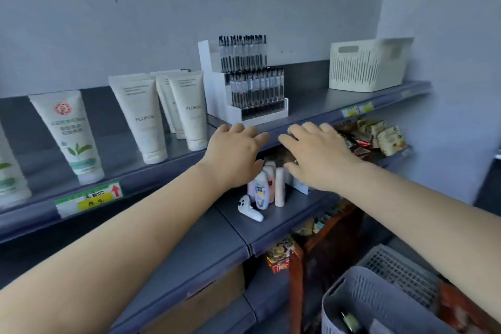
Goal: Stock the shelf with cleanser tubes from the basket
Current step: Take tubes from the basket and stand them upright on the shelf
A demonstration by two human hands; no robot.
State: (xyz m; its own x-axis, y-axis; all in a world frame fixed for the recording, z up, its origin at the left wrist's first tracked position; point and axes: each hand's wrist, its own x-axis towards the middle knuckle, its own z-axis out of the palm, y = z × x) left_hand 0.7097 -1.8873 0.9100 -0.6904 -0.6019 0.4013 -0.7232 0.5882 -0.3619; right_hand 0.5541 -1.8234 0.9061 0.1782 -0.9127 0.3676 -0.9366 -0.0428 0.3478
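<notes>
Several white cleanser tubes stand cap-down on the top shelf [311,106]: one with a red seal and green leaves [67,133], another [10,179] cut off at the left edge, and three marked FLORAL [141,116]. My left hand [233,154] and my right hand [317,154] reach forward side by side with fingers spread at the top shelf's front edge, holding nothing. The grey basket [360,304] sits low at the bottom right; something green shows inside it.
A white pen display [244,81] stands behind my hands, a cream slotted bin [368,65] at the shelf's right end. Small bottles [267,187] and a white ghost-shaped item [248,209] are on the shelf below. Snack packets [379,138] lie to the right.
</notes>
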